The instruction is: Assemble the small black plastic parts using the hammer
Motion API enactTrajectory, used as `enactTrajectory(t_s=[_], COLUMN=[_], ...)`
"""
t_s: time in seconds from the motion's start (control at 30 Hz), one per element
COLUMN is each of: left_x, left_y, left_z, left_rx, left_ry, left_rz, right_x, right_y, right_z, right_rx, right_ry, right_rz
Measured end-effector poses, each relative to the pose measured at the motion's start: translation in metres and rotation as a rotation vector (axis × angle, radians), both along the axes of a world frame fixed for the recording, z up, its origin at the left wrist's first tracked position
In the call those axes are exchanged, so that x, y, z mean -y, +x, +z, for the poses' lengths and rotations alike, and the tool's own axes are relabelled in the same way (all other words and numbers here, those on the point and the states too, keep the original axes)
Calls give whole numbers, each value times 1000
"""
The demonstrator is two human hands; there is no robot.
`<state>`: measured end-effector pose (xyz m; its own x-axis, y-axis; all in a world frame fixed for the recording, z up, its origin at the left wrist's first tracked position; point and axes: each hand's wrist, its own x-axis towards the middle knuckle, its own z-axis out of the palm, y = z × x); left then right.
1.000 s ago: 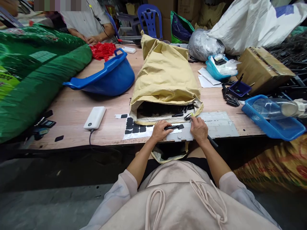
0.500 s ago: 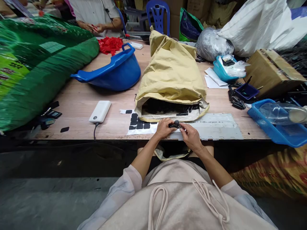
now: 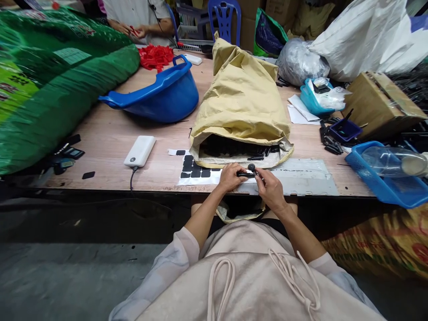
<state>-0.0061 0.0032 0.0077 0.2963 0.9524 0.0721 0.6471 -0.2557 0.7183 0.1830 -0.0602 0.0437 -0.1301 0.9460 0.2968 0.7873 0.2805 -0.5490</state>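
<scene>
My left hand [image 3: 230, 177] is closed on a slim black plastic piece [image 3: 246, 174] that points to the right. In my right hand [image 3: 269, 188], finger and thumb pinch a small black part with a round knob [image 3: 251, 167] on top, close by the slim piece; whether the two touch I cannot tell. Just beyond both hands lies a yellow woven sack [image 3: 245, 102], its mouth toward me and full of black plastic pieces [image 3: 256, 158]. Left of my hands is a white sheet with rounded black stickers [image 3: 195, 174]. A second open sack [image 3: 239, 209] is at my lap.
A blue basin [image 3: 163, 100] and a white power bank [image 3: 140, 150] with a cable stand to the left, beside a big green bag [image 3: 83, 84]. Blue basket [image 3: 384, 178], carton [image 3: 384, 102] and purple tray [image 3: 346, 129] are at right. Across the table a person's hands [image 3: 135, 31] hold something red.
My right hand has drawn slightly right, and the knobbed part now stands apart from my left fingers. The slim black piece shows more plainly. The view has shifted a little.
</scene>
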Motion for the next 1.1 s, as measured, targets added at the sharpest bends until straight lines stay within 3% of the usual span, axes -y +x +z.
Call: enactTrajectory(t_s=[0.2,0.33,0.47,0.63,0.8,1.1], left_x=[1,1,3,4,5,2], left_y=[1,0,-1,-2,-3,-6], left_z=[1,3,6,7,5,-1], left_rx=[-12,-34,-53,-61,-73,-78], left_ry=[6,8,11,34,46,52], left_rz=[3,-11,-18,-31,-40,-47], right_x=[3,-4,-22,-39,-35,-34], right_y=[3,14,37,59,57,50], right_z=[-6,-6,-7,-26,-39,-39], right_rx=[-42,-55,81,308,412,479], right_ry=[-40,29,126,150,188,137], right_rz=[0,-57,-192,-274,-274,-282])
